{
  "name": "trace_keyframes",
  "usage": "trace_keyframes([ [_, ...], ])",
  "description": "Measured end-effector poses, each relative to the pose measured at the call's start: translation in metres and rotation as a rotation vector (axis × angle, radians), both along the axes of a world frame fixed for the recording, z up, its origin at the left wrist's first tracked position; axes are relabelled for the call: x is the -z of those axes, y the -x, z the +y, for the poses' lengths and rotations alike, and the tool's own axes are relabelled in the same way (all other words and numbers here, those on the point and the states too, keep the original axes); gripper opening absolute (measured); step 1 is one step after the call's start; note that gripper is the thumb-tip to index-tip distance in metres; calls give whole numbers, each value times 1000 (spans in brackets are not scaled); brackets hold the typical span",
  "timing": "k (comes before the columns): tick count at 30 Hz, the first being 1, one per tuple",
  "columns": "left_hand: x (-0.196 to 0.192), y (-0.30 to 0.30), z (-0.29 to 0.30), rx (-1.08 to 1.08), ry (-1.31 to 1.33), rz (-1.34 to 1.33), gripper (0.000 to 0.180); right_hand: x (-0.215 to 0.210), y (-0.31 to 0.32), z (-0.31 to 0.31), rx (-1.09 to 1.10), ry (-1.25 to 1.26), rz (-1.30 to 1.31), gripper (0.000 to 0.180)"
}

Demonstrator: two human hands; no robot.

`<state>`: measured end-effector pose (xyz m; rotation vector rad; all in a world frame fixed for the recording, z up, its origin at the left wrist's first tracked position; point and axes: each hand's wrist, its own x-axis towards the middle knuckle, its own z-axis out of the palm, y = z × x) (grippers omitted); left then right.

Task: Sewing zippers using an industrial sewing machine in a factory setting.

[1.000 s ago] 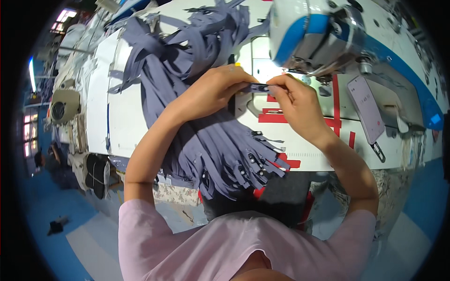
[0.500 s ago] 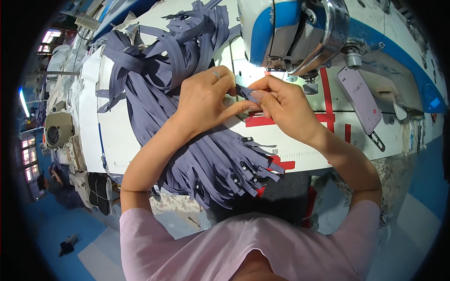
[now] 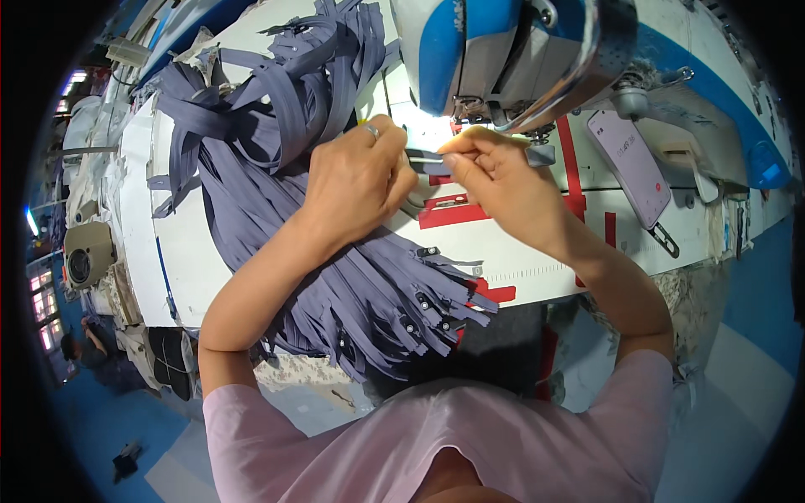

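Note:
My left hand, with a ring on one finger, is closed on one end of a short stretch of grey-blue zipper. My right hand pinches the other end between thumb and fingers. The piece is stretched level between the two hands, just in front of the lit needle area of a sewing machine. Its ends are hidden inside my fingers. A thick bundle of grey-blue zippers lies under and beside my left forearm, with black sliders at the ends hanging over the table's near edge.
Right of my right hand, a phone lies on the white machine table. Red tape strips mark the table near the needle. Far left, a beige device stands among piled items, and a person is in the background.
My hands have drawn slightly apart, and the zipper piece between them now lies straight and level instead of slanted. The whole view has shifted a little.

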<state>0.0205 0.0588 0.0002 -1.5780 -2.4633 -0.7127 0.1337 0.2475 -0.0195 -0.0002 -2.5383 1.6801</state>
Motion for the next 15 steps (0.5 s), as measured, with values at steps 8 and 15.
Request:
trace_keyframes([
  [8,-3,10,8,43,-22,-249,18,-28,-2,6,262,178,-430,24],
  [15,5,8,13,74,-70,-265,17,-13,-3,13,226,24,-223,22],
])
